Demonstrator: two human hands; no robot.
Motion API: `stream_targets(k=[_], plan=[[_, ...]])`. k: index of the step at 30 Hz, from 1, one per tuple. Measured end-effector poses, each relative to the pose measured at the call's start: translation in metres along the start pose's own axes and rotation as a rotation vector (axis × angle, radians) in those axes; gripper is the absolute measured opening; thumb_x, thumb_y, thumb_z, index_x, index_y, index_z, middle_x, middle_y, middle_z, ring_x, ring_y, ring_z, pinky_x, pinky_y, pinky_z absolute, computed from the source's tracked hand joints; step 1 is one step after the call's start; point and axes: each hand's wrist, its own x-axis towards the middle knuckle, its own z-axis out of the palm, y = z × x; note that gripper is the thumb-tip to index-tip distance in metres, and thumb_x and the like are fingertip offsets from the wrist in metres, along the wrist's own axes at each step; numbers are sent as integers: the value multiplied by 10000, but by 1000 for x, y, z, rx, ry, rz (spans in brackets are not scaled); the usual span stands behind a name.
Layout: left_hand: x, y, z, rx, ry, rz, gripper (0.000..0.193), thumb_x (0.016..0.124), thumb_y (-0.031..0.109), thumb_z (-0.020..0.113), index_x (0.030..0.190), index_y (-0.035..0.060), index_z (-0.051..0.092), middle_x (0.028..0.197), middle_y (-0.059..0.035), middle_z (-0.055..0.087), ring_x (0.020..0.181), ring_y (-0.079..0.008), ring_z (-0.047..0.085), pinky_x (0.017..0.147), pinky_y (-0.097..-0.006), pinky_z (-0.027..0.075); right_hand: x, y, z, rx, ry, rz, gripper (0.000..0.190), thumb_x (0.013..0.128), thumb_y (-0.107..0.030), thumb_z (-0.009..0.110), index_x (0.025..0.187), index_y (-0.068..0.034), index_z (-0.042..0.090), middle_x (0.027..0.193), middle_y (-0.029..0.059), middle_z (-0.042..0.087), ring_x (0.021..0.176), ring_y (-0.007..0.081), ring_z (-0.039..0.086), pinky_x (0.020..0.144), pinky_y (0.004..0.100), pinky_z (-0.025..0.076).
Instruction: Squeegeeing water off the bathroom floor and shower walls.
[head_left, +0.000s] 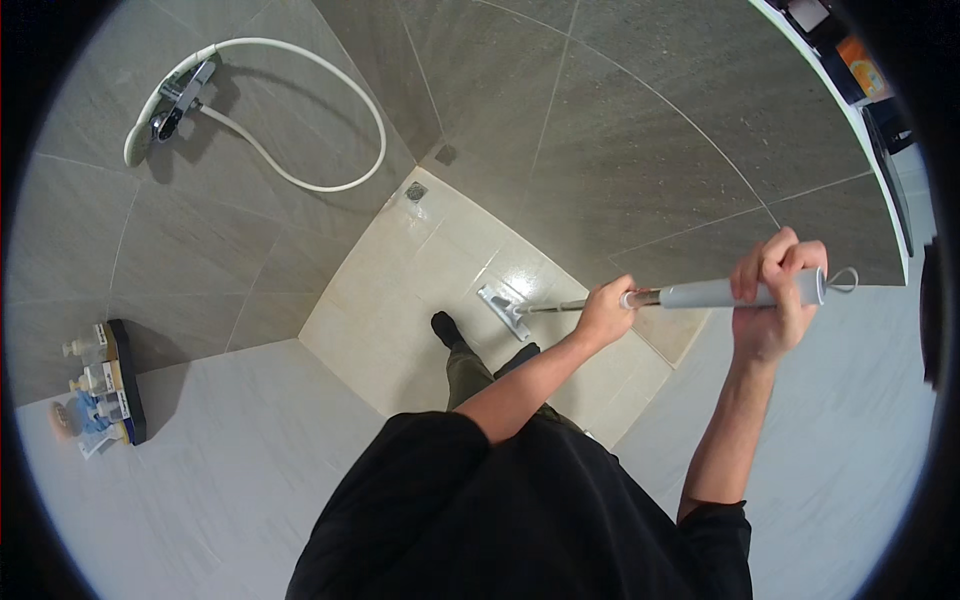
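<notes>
A long pole (694, 295) with a light grey grip and a metal shaft runs from the right down to the tiled floor. My right hand (780, 289) is wrapped around the grip near its end, beside a wire hanging loop. Lower down, my left hand (609, 309) holds the shaft just below the grip. The pole's flat grey head (504, 312), like that of a squeegee or floor brush, rests on the wet-looking beige floor (375, 300), close to my dark-socked foot (447, 328). The underside of the head is hidden.
A chrome shower mixer (180, 97) with a white hose (384, 142) hangs on the grey tiled wall. A floor drain (415, 192) lies in the corner. A dark shelf (127, 382) holds several bottles at the left. A white-edged ledge (847, 105) with boxes curves along the upper right.
</notes>
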Motion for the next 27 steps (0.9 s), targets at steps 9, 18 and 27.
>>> stream_targets(k=[9, 18, 27], plan=[[40, -5, 40, -103, 29, 248, 112, 871, 20, 674, 841, -3, 569, 901, -197, 732, 869, -399, 707, 672, -469, 540, 17, -15, -13, -130, -12, -81, 186, 766, 22, 520, 815, -92, 382, 701, 62, 421, 524, 122, 423, 451, 277, 375], [51, 35, 35, -172, 85, 220, 370, 981, 266, 672, 759, 15, 515, 605, -174, 554, 527, -307, 500, 537, -394, 430, 33, -39, 16, -124, -209, -119, 188, 759, 28, 517, 811, -84, 375, 671, 65, 413, 455, 98, 372, 380, 263, 327], [-4, -10, 12, -142, 6, 248, 452, 945, 293, 694, 641, 21, 501, 574, -195, 524, 491, -324, 497, 503, -410, 404, -54, -32, 42, -215, -217, -110, 303, 896, -78, 706, 812, -82, 416, 601, 62, 495, 475, 164, 502, 416, 311, 428]])
